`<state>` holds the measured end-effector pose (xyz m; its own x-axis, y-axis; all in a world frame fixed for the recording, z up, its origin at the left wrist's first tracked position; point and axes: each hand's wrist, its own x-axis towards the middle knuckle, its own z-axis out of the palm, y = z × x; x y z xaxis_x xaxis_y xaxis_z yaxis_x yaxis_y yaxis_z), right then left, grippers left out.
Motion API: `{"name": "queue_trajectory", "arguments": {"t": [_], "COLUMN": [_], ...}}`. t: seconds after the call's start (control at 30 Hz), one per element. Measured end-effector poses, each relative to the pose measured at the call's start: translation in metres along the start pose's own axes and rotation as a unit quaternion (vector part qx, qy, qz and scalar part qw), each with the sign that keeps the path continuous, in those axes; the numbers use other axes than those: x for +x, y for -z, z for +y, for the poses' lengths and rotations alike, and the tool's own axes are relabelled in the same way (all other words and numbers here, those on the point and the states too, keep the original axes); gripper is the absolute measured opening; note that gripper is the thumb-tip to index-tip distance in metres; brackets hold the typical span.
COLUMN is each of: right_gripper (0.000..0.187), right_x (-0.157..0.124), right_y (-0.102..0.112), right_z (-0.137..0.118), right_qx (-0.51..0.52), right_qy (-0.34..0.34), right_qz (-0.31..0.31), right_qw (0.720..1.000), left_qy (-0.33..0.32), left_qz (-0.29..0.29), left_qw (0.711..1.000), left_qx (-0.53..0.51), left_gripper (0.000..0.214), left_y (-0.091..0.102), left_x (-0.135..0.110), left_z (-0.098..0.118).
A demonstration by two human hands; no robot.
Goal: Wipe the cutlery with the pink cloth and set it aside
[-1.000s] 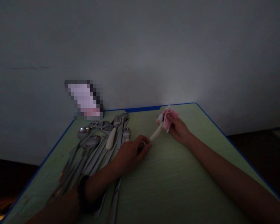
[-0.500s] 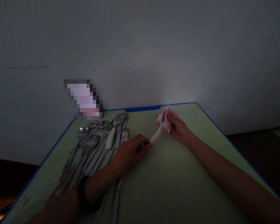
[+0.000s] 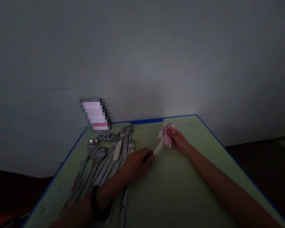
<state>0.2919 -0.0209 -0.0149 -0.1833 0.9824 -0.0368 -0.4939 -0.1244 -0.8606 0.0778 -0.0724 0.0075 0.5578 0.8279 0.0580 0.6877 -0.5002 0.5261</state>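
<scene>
My left hand (image 3: 140, 161), with a dark band at its wrist, pinches the end of a white-handled fork (image 3: 158, 148). Tines of this fork poke out past a pink and white cloth (image 3: 167, 136) folded around its upper part. My right hand (image 3: 180, 143) is closed on the cloth, pressing it about the fork. Left of my left hand lies a spread of metal cutlery, including a round spoon (image 3: 93, 144), a larger spoon (image 3: 101, 153) and another white-handled fork (image 3: 118, 150). My left forearm covers part of these pieces.
The pale green table (image 3: 171, 196) has a blue edge and stands against a grey wall (image 3: 142, 57). A phone-like object (image 3: 95, 114), blurred out by pixels, leans on the wall at the back left corner. The room is dim.
The whole view has shifted, so the table sits lower in the picture. The fork's tines now show beyond the cloth. Both hands keep their hold.
</scene>
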Motion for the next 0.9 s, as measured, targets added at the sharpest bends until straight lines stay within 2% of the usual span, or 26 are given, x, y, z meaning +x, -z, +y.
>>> {"name": "queue_trajectory", "arguments": {"t": [0.1,0.2,0.3,0.37,0.5,0.6,0.73,0.9], "right_gripper": [0.030,0.035,0.040,0.041,0.039,0.043,0.044,0.038], "right_x": [0.004,0.009,0.014,0.016,0.019,0.020,0.018,0.017], "right_y": [0.002,0.003,-0.004,-0.015,-0.049,-0.074,-0.090,-0.091], "right_z": [0.004,0.007,0.001,-0.011,-0.051,-0.077,-0.088,-0.088], "right_qx": [-0.019,-0.050,-0.053,-0.067,-0.103,-0.130,-0.186,-0.276], "right_qy": [0.013,0.001,0.000,0.015,0.105,0.143,0.166,0.155], "right_qz": [0.021,0.053,0.094,0.090,0.078,0.085,0.097,0.028], "right_qw": [1.000,0.997,0.994,0.994,0.986,0.977,0.964,0.948], "left_qy": [-0.022,-0.031,0.001,0.037,0.028,0.018,0.024,0.040], "left_qz": [-0.040,-0.101,-0.181,-0.200,-0.162,-0.123,-0.102,-0.082], "left_qw": [0.999,0.994,0.983,0.979,0.986,0.991,0.992,0.993], "left_qx": [0.014,0.028,0.024,0.024,0.001,-0.048,-0.068,-0.077], "left_gripper": [0.031,0.035,0.036,0.039,0.038,0.035,0.035,0.034], "left_y": [0.005,0.019,0.044,0.066,0.104,0.118,0.121,0.117], "left_x": [0.003,0.010,0.020,0.027,0.037,0.035,0.025,0.024], "left_z": [0.003,0.006,0.013,0.021,0.042,0.055,0.061,0.053]}}
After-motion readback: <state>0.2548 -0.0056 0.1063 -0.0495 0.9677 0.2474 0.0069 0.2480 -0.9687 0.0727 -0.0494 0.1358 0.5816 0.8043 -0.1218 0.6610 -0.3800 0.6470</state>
